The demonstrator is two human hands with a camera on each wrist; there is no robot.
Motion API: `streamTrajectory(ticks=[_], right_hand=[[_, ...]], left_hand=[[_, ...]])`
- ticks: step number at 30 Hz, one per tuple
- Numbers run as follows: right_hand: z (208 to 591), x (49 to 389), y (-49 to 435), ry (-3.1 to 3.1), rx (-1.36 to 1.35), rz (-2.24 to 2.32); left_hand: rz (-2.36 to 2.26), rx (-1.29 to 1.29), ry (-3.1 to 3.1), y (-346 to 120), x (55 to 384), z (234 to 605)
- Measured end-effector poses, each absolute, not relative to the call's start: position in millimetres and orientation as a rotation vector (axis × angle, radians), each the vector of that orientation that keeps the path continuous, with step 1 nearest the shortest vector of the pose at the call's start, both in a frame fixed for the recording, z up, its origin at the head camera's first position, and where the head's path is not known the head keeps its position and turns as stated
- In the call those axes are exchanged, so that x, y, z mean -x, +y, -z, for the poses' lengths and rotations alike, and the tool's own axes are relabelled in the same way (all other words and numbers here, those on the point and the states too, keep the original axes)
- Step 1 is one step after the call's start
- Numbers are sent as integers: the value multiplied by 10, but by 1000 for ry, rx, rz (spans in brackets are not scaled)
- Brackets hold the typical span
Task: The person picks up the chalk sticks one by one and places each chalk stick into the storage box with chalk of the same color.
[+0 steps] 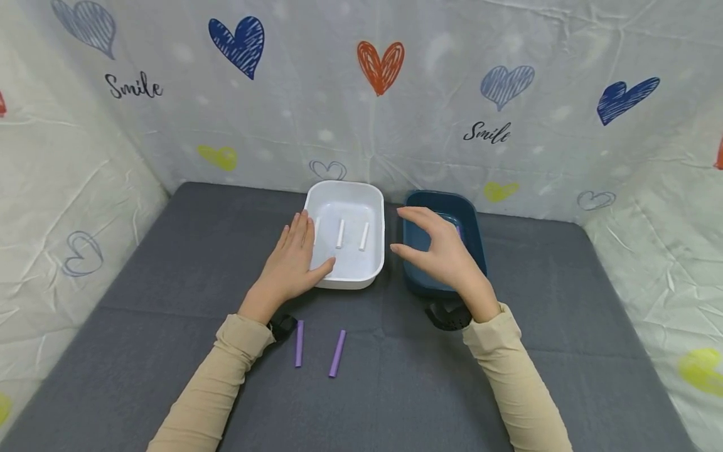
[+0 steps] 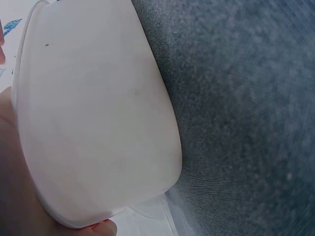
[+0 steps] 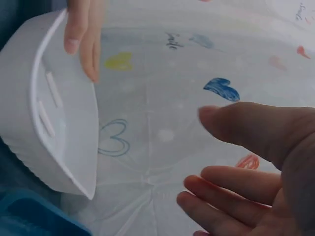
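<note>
My left hand [image 1: 292, 258] lies over the left rim of a white plastic basin [image 1: 344, 271], fingers straight and thumb spread toward its inside. In the left wrist view the same hand is right at the rim, beside the basin's outer wall [image 2: 98, 113]. Inside are white chalk-like sticks [image 1: 341, 233], one partly hidden by my fingers. My right hand [image 1: 446, 251] hovers over a dark blue basin [image 1: 480, 251], thumb and fingers apart with nothing between them. A bit of purple [image 1: 459, 232] shows inside that basin behind the hand.
Two purple sticks, one left [image 1: 299, 344] and one right [image 1: 337, 354], lie on the grey cloth-covered table [image 1: 395, 389], nearer than the basins and close to my left wrist. Behind the basins hangs a white curtain [image 1: 316, 107] printed with hearts.
</note>
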State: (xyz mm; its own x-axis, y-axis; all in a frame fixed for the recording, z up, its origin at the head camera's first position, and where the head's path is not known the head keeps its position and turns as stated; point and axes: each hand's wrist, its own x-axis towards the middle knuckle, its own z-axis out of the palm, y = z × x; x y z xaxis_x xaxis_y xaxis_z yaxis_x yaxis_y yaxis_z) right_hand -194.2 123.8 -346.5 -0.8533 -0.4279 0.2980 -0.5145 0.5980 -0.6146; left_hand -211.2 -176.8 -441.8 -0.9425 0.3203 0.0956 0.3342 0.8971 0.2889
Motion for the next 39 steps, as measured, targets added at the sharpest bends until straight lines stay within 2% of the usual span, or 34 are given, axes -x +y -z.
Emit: streamTrajectory(ticks=[14,29,39], right_hand=[[3830,1807,1691,-2305,-781,-1150],[4207,1657,2167,-2511,-689,-1000],[4413,1579,2318,-2821,-693,-841]], left_hand=[[497,521,-2995,-1786,2112,4417],[492,514,-3002,-1771,2123,4422],[481,524,-3013,-1748,2118,4414]])
